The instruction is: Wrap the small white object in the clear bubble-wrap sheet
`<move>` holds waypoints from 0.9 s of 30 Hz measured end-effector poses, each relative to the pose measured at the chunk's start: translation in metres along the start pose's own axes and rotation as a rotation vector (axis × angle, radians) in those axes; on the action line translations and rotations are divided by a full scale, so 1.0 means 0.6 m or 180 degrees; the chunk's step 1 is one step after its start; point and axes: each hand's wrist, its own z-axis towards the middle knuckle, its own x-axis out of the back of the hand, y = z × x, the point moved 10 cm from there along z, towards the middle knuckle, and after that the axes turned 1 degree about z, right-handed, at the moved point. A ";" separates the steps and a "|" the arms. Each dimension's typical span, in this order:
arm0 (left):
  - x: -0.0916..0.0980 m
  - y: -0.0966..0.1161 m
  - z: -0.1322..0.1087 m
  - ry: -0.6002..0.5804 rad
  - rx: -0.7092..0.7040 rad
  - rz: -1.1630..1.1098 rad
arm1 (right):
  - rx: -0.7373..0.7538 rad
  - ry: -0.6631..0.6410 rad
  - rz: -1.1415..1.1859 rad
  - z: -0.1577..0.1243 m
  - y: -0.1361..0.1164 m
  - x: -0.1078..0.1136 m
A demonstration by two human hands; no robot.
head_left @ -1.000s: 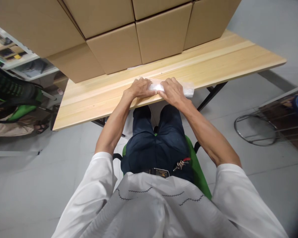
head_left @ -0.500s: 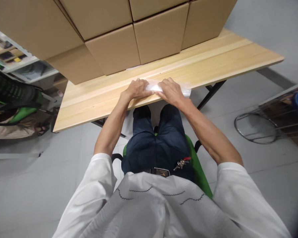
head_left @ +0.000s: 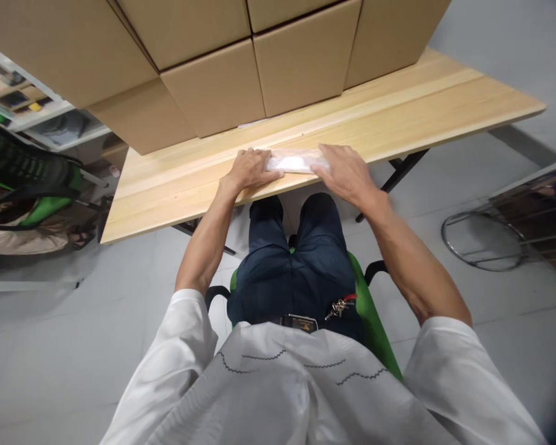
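A flat, pale packet in clear, shiny plastic lies along the front edge of the wooden table. My left hand grips its left end, thumb along the near side and fingers over the far side. At the other end, my right hand holds the packet between thumb and fingers. What is inside the plastic cannot be made out.
Stacked cardboard boxes line the back of the table. A green and black chair and white shelving stand at left. On the floor at right is a metal ring base. A green seat is under me.
My right hand has slid right along the packet, so the hands are farther apart and more of the plastic shows between them. My left hand has shifted slightly left.
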 end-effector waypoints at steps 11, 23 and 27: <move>0.009 0.105 -0.030 0.0401 -0.0594 -0.0253 | -0.0492 0.0271 0.0117 -0.016 0.118 0.036; -0.037 0.153 -0.027 0.0533 -0.0666 -0.0232 | -0.0570 0.0441 0.0290 -0.033 0.138 0.014; -0.032 0.151 -0.031 0.0420 -0.0612 -0.0053 | -0.0758 -0.0006 0.0107 -0.040 0.134 0.006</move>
